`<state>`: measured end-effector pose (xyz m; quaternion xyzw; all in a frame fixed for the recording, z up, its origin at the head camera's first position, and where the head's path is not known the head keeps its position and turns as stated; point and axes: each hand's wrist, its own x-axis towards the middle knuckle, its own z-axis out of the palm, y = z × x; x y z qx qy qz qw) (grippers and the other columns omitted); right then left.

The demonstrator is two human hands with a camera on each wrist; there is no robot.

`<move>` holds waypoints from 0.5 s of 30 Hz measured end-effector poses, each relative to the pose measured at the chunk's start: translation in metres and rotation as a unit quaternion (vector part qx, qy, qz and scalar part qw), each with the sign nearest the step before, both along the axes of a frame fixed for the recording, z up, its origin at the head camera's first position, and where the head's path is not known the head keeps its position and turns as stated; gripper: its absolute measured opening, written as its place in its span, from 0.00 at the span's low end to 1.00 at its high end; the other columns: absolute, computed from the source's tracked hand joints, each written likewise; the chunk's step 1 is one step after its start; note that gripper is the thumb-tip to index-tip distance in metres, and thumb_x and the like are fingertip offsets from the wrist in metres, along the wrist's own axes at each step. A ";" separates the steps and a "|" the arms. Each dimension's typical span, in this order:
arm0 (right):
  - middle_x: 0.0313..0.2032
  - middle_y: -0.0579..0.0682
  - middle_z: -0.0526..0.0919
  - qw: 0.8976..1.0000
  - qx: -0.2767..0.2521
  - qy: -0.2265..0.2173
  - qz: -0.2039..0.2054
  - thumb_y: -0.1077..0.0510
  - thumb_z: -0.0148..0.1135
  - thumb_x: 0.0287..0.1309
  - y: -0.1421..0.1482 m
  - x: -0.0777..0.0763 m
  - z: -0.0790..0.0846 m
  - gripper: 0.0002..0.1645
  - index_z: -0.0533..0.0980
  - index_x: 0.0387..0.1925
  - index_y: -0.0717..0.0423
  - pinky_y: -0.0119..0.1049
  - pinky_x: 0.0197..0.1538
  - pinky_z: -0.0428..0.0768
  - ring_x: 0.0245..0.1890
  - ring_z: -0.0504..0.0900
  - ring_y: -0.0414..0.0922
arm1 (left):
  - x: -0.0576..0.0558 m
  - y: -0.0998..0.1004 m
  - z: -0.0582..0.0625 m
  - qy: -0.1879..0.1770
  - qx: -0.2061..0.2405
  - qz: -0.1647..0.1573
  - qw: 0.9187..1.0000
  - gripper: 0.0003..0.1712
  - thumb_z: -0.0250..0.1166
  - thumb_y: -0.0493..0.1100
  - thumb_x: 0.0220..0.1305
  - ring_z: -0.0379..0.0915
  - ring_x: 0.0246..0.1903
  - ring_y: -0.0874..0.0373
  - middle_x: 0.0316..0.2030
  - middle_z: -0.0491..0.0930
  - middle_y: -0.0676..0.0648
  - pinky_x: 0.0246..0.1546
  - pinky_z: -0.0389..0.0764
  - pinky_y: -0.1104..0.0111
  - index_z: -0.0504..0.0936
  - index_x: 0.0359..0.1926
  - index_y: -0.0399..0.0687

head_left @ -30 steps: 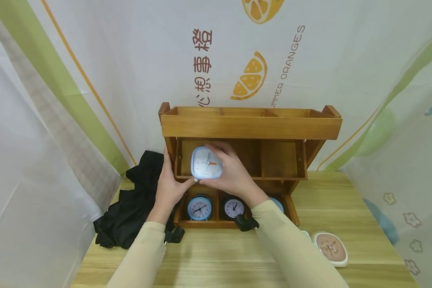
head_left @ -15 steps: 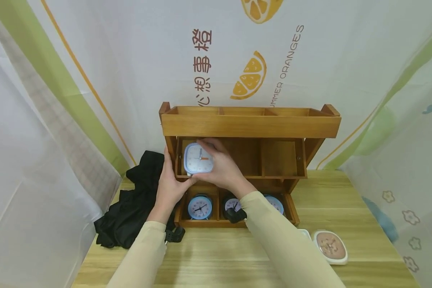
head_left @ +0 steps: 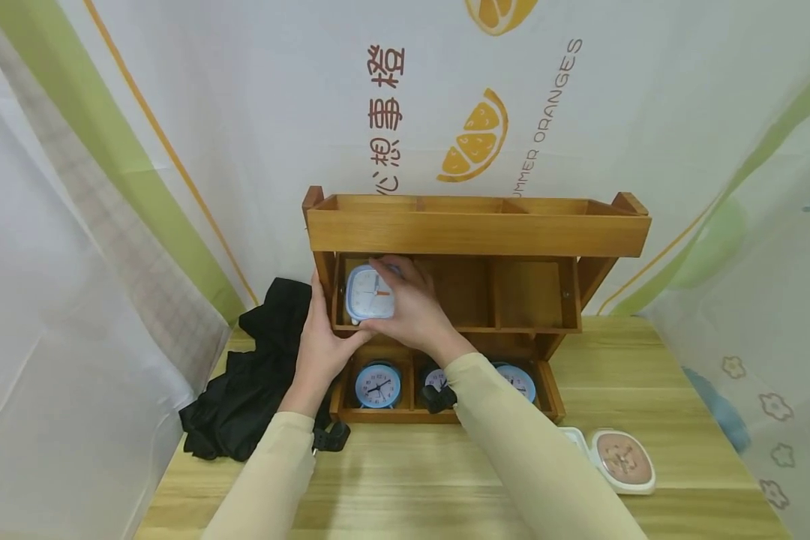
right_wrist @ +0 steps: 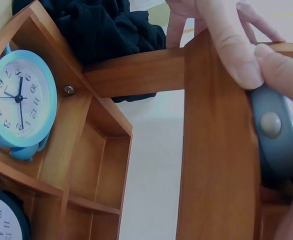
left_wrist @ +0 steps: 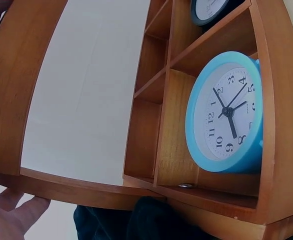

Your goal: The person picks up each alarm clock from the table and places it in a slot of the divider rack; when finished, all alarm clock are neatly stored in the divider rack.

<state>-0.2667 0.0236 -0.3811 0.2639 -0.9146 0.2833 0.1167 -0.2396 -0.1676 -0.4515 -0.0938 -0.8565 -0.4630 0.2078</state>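
The square, blue-rimmed clock (head_left: 367, 294) is pinched between thumb and fingers of the right hand (head_left: 410, 307), at the left compartment of the middle tray (head_left: 529, 296) on the wooden rack (head_left: 479, 232). The rack's left edge is touched by the left hand (head_left: 322, 349), its fingers straight, thumb spread. Black cloth (head_left: 253, 382) is bunched near the counter (head_left: 391, 480)'s left edge.

Crumpled dark cloth (head_left: 239, 397), patterned curtain (head_left: 256, 112).
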 end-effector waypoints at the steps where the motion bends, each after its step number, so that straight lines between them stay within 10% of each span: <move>1: 0.75 0.52 0.61 1.000 0.004 -0.005 -0.001 0.39 0.84 0.48 0.000 0.000 0.001 0.64 0.61 0.81 0.49 0.56 0.80 0.44 0.74 0.62 0.51 | 0.000 0.000 0.000 0.003 -0.001 -0.002 1.000 0.76 0.80 0.61 0.55 0.52 0.79 0.44 0.83 0.41 0.55 0.70 0.66 0.42 0.28 0.83 0.74; 15: 0.76 0.53 0.60 0.999 0.048 -0.021 -0.006 0.40 0.81 0.53 -0.004 -0.002 0.002 0.60 0.60 0.81 0.51 0.53 0.81 0.33 0.77 0.59 0.51 | 0.000 0.001 0.002 -0.013 0.010 -0.002 1.000 0.77 0.81 0.62 0.54 0.52 0.78 0.44 0.83 0.43 0.52 0.71 0.66 0.43 0.30 0.84 0.69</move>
